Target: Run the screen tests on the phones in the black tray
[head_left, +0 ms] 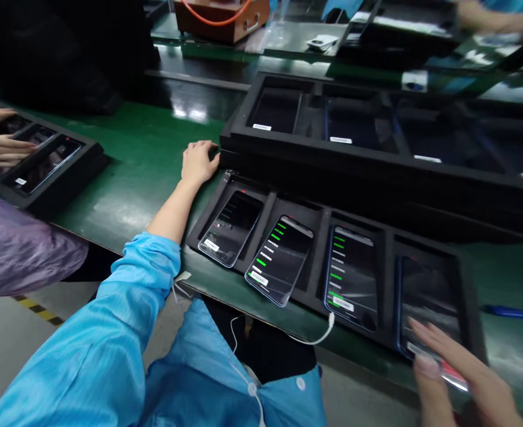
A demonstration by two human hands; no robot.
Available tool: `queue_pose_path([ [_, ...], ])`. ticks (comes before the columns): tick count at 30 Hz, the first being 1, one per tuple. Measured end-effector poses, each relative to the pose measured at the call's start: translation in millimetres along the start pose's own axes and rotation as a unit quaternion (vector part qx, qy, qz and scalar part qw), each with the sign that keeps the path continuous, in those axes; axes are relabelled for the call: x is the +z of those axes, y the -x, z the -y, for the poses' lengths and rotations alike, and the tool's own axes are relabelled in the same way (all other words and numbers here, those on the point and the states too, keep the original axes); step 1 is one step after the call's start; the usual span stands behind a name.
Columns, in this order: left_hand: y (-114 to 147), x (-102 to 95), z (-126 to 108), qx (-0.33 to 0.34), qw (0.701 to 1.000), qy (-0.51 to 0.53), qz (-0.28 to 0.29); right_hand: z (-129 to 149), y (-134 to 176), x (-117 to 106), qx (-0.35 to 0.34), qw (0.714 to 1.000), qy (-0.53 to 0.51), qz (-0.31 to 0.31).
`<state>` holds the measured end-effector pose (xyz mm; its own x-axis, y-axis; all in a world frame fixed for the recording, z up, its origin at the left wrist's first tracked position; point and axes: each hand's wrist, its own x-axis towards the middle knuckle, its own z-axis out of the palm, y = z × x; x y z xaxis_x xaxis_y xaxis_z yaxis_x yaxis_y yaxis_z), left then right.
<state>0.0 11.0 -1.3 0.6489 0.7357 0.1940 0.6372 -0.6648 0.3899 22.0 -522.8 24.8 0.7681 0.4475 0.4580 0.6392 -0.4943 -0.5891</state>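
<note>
Our left hand (pixel 199 161) reaches far forward on a straight arm, fingers curled, while our right hand (pixel 459 370) lies flat with fingers spread.

The right hand (pixel 461 373) is blurred and cut off by the bottom edge.

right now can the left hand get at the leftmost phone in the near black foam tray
Probably yes. The left hand rests on the corner of the stacked black foam tray, just above the leftmost dark-screened phone in the near black foam tray. Nothing lies between them, and the right hand is busy at the far end.
</note>
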Motion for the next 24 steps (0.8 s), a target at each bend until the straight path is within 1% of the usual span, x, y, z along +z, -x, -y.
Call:
queue_pose_path([
  [2,-4,4.4,6,0.014,1.0,0.01,-0.007,8,2,1,-0.03,0.999,0.002,0.017],
  [5,-7,8.3,12,0.024,1.0,0.013,-0.013,16,0,8,-0.066,0.996,0.003,0.058],
  [11,-7,6.6,12,0.032,0.999,0.02,-0.012,3,-16,30,-0.073,0.989,0.063,0.108],
  [14,-7,7.0,12,0.033,0.999,0.025,-0.013,2,-22,35,-0.076,0.983,0.108,0.13],
  [16,-8,8.3,13,0.033,0.999,0.028,-0.013,5,-24,31,-0.062,0.984,0.127,0.104],
  [19,-9,10.7,15,0.032,0.999,0.033,-0.019,7,-23,18,-0.031,0.992,0.125,0.017],
  [22,-9,11.4,15,0.034,0.998,0.04,-0.024,-4,-17,6,-0.001,0.99,0.119,-0.072],
  [24,-8,10.6,14,0.036,0.998,0.045,-0.022,-18,-14,3,0.05,0.983,0.132,-0.12],
])
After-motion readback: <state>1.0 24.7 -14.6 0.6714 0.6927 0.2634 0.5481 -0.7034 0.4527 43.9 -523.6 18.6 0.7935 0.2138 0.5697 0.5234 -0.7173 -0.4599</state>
